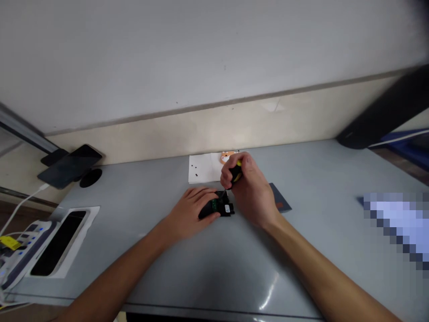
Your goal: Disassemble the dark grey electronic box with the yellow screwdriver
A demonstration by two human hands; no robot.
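My left hand (pixel 191 211) is closed around a small black device (pixel 225 208), holding it against the table. A green circuit board and a white label show on the device's open part. In my right fist (pixel 250 190) is a black and yellow screwdriver (pixel 236 172), tilted, its shaft pointing down at the device's upper edge. Whether its tip touches a screw is too small to tell. Just behind the hands lies a white sheet of paper (pixel 205 169) with several tiny dark bits, probably screws, on its left part. An orange and white item (pixel 228 156) sits at its back edge.
A dark flat card or booklet (pixel 280 199) lies partly under my right wrist. At the left are a phone on a stand (pixel 70 166), another phone (pixel 59 241) on white paper, and a power strip (pixel 28 250) with cables. A wall borders the grey table's (pixel 161 264) back.
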